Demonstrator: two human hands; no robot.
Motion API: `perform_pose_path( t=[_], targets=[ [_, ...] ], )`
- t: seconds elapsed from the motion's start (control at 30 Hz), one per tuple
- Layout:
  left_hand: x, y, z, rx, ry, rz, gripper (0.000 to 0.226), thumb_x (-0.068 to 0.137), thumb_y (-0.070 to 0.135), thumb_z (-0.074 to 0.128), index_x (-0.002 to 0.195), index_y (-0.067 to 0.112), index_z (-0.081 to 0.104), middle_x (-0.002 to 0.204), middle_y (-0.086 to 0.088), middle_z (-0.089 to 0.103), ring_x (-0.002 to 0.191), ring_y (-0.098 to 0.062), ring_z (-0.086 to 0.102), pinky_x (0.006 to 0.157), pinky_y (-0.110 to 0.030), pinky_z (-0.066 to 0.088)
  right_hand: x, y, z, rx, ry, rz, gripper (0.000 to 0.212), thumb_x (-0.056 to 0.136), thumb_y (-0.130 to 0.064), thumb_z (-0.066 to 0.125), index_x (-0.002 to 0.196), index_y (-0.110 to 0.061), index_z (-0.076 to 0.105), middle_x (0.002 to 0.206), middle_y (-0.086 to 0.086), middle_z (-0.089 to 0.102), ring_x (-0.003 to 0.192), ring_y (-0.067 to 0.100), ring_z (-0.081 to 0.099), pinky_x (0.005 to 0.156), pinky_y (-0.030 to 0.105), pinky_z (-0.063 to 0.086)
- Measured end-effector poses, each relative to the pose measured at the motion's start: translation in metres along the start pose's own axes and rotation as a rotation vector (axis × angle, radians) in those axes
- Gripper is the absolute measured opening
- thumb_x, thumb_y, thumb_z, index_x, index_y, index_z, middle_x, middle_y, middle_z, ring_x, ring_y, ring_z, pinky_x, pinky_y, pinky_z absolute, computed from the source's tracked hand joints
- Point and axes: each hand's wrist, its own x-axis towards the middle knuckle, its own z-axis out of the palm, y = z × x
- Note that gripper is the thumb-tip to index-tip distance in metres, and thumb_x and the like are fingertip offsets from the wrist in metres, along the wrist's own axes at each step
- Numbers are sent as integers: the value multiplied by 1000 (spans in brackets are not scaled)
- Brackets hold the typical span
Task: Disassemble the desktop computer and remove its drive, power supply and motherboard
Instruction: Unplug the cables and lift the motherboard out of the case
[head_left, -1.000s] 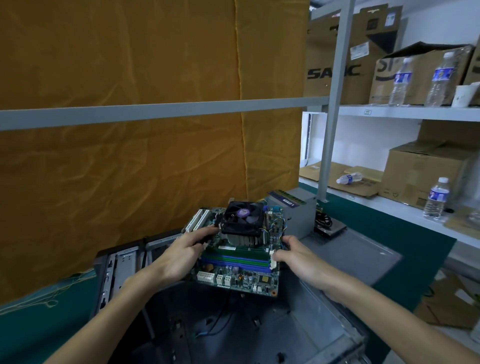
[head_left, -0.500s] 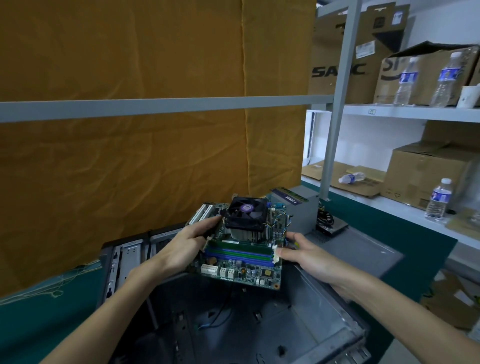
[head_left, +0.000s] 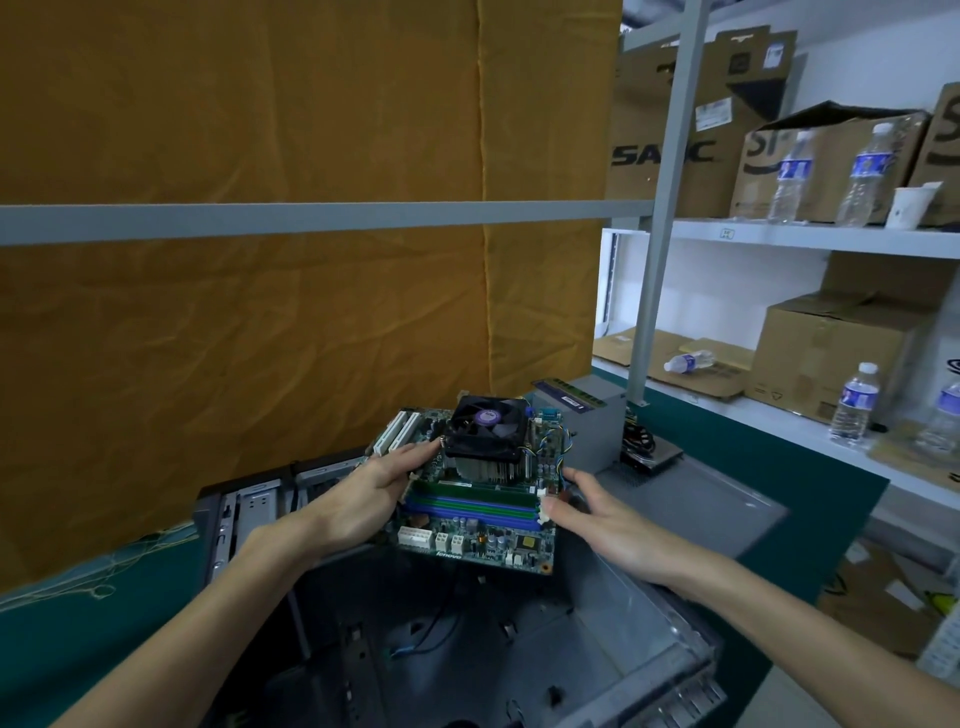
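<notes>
While held up over the open grey metal computer case (head_left: 597, 649), green printed-circuit motherboard (head_left: 483, 519) clear of the chassis floor, tilted toward the camera. Behind it on the green-topped bench (head_left: 753, 467): flat grey side panel (head_left: 701, 499), and a grey boxy power supply (head_left: 597, 421) already out, with a slim memory stick (head_left: 569, 397) lying on top. Left hand (head_left: 363, 499) gripping the board's left edge, fingers curled over by the cooler. Right hand (head_left: 602, 525) grasping the right edge, thumb on top near the white connector. Black fan-topped finned heatsink (head_left: 483, 441) sitting high on the board, probably making it top-heavy toward the far side. Blue and green memory slots (head_left: 467, 506) across the middle. Likely stiff but fragile; best carried by bare edges, off the small components, kept level, set down gently, well clear of loose screws.
</notes>
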Motion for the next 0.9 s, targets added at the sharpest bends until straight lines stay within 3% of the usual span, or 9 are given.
perform_pose_path(
  t=[0.17, 0.23, 0.3, 0.37, 0.47, 0.57, 0.7, 0.8, 0.9],
  targets=[
    [-1, 3, 1, -30, 34, 1, 58, 108, 4, 29, 151, 41, 40, 163, 17, 27, 145, 5, 16, 122, -24, 12, -5, -9, -2, -71, 69, 30, 80, 99, -59, 51, 160, -27, 11, 156, -4, 34, 137, 18, 41, 105, 29, 31],
    [-3, 1, 1, -62, 59, -5, 54, 109, 8, 31, 149, 42, 44, 159, 15, 36, 140, 0, 31, 117, -26, 26, -14, -14, 5, -336, 423, -129, 71, 95, -57, 56, 149, -22, 27, 137, -1, 41, 121, 20, 49, 96, 32, 39],
    [-2, 1, 2, -89, 104, -12, 49, 109, 14, 32, 147, 42, 47, 151, 7, 50, 119, -9, 48, 98, -27, 39, -19, -23, 11, -518, 720, -453, 43, 91, -47, 62, 123, -20, 51, 111, -6, 48, 101, 16, 50, 84, 30, 41],
    [2, 6, 2, -107, 191, -6, 43, 110, 17, 33, 143, 36, 52, 144, 2, 57, 114, -8, 54, 95, -27, 43, -15, -34, 14, -542, 622, -576, 27, 92, -45, 65, 111, -26, 64, 97, -11, 45, 95, 10, 43, 81, 26, 36],
    [8, 18, 2, -113, 286, 2, 35, 111, 24, 36, 139, 28, 55, 143, 5, 55, 128, -9, 51, 106, -33, 43, -1, -37, 20, -638, 458, -523, 29, 97, -44, 63, 117, -25, 73, 97, -10, 46, 98, 11, 37, 84, 22, 30],
    [14, 31, 1, -139, 338, 35, 35, 111, 28, 35, 139, 23, 57, 139, 7, 57, 132, -10, 49, 110, -31, 40, 1, -39, 20, -507, 488, -609, 18, 97, -37, 66, 105, -26, 78, 91, -15, 52, 91, 7, 41, 78, 20, 28],
    [33, 51, 0, -241, 348, 21, 42, 111, 34, 30, 141, 16, 55, 135, 5, 58, 129, -10, 50, 94, -11, 36, 3, -41, -10, -77, 568, -615, 7, 93, -23, 74, 94, -29, 77, 86, -22, 68, 83, -1, 63, 71, 11, 46],
    [53, 64, 7, -274, 337, 2, 41, 110, 33, 37, 143, 14, 53, 138, 2, 56, 130, -13, 49, 104, -23, 37, 21, -28, -50, 92, 709, -562, 21, 90, -15, 76, 85, -35, 74, 77, -20, 73, 70, 1, 67, 67, 13, 50],
    [71, 68, 21, -301, 341, -32, 34, 108, 27, 45, 139, 16, 56, 132, 1, 57, 122, -13, 52, 94, -22, 40, 57, -4, -86, 61, 843, -456, 16, 89, -15, 76, 86, -30, 77, 79, -16, 73, 71, 1, 66, 68, 13, 48]
  ],
)
